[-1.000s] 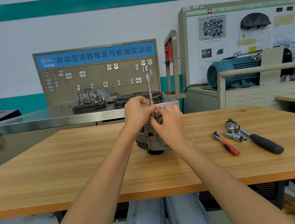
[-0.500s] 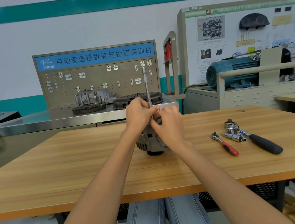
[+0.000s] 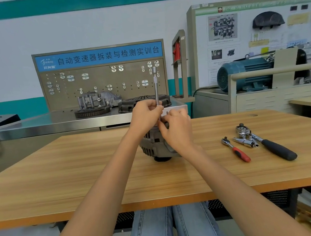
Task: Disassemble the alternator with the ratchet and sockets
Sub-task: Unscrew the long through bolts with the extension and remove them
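Right hand (image 3: 178, 131) cupped on the alternator (image 3: 153, 146), mid-counter (image 3: 62, 177). Left hand (image 3: 147, 116) grip closed around the extension bar (image 3: 156, 91), still upright, barely moved in a second: probably finger-spinning a top fastener. Ratchets (image 3: 236, 149) lie unused, right of grip.

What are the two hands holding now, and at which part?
The left hand grips the upright extension bar at its lower shaft. The right hand rests on top of the alternator; its exact hold is hidden.
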Available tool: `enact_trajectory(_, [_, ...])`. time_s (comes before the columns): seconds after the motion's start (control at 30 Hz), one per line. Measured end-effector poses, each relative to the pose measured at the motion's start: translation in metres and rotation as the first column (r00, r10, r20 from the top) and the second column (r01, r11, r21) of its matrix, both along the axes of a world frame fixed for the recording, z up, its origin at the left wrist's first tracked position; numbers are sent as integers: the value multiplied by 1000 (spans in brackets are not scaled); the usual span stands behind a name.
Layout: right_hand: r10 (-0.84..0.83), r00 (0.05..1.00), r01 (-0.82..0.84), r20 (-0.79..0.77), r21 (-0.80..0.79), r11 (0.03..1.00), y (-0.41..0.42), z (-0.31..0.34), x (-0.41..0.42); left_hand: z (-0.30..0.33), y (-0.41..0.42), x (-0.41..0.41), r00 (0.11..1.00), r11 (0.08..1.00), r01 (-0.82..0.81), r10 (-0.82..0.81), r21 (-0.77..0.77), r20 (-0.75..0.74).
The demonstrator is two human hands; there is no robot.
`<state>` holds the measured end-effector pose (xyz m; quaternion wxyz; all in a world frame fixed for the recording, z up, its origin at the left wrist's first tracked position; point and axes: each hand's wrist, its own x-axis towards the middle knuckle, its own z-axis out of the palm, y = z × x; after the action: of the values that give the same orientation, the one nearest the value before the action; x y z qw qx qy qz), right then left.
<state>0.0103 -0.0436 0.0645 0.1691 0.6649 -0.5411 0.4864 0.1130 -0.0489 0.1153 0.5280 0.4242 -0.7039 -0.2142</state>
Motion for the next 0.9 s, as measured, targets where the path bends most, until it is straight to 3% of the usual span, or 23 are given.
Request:
enact_trajectory(0.3, [37,999,-37,6,20,999,0,0,-3,7,-1,3,996,995,16,-7,94,-90])
enact_trajectory(0.47, [59,994,-61,91,16,998,4,2,0,6,0,2,994,994,-113,113,-14,4])
enact_trajectory(0.7, [60,996,-64,63,67,996,2,8,-6,5,-2,-2,990,989,-131,135,-72,47])
enact_trajectory(0.9, [85,995,-74,-55,179,981,1,18,-11,11,-3,6,995,997,36,-42,64,87])
